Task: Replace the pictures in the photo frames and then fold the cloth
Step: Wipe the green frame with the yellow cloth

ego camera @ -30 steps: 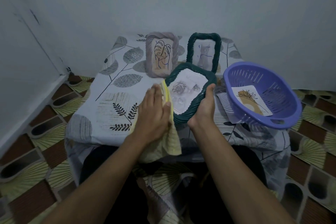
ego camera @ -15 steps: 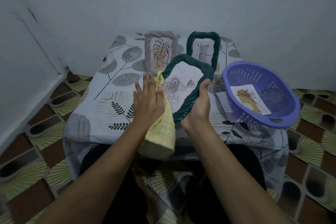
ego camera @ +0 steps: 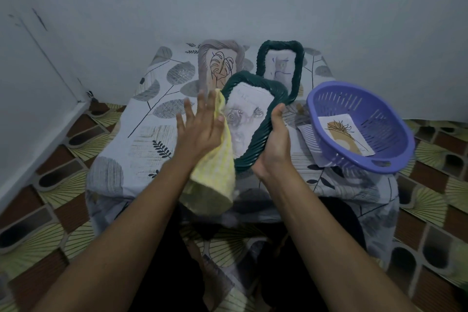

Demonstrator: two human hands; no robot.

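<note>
My right hand [ego camera: 274,143] grips the lower right rim of a dark green woven photo frame [ego camera: 263,129], tilted up above the table, with a rose drawing in it. My left hand [ego camera: 200,126] presses a yellow cloth [ego camera: 215,175] flat against the frame's left side, fingers spread; the cloth hangs down below the hand. Behind stand a grey frame [ego camera: 220,63] with a leaf drawing and a second green frame [ego camera: 279,66] with a faint picture.
A purple plastic basket [ego camera: 359,129] sits at the right on the low table [ego camera: 141,134] with its leaf-print cover; a picture card [ego camera: 345,135] lies inside it and paper shows under it. Walls close in behind and to the left. Patterned floor surrounds the table.
My left hand with the cloth has slid upward along the frame's left side. The right hand has tilted the frame more upright and raised it slightly.
</note>
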